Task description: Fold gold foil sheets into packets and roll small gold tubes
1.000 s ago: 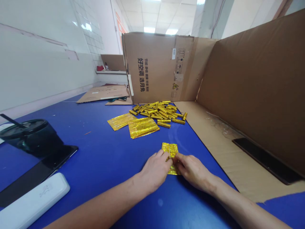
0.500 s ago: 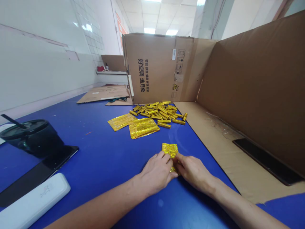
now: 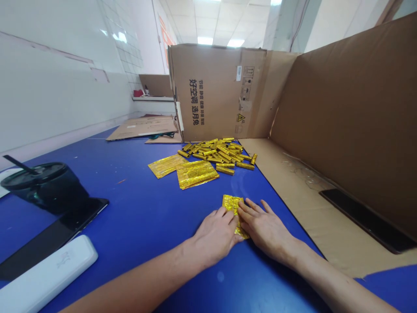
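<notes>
Gold foil sheet [image 3: 230, 203] sits creased under both hands at the bottom centre of the frame, its lower corner showing between them. Neither hand pinches it: the left hand [image 3: 215, 234] lies flat and open with its fingertips on the foil's left edge, while the right hand [image 3: 265, 228] lies open with fingers [image 3: 252, 208] spread, its inner side against the right edge. Both seem placed to press the foil down against the blue table [image 3: 130, 208] and keep it from sliding.

Farther up, mid-frame, two flat foil sheets [image 3: 195, 174] lie just short of a heap of gold foil rolls [image 3: 216, 152]. That heap rests against an upright cardboard panel [image 3: 211, 91], which seems set there as a backstop, with a second panel [image 3: 339, 117] walling the right side above a cardboard sheet [image 3: 293, 187] and a black phone [image 3: 365, 219]. At the lower left, well away from the hands' working spot, are a black lidded tumbler [image 3: 42, 187], a black tablet [image 3: 55, 241] and a white power bank [image 3: 45, 276].
</notes>
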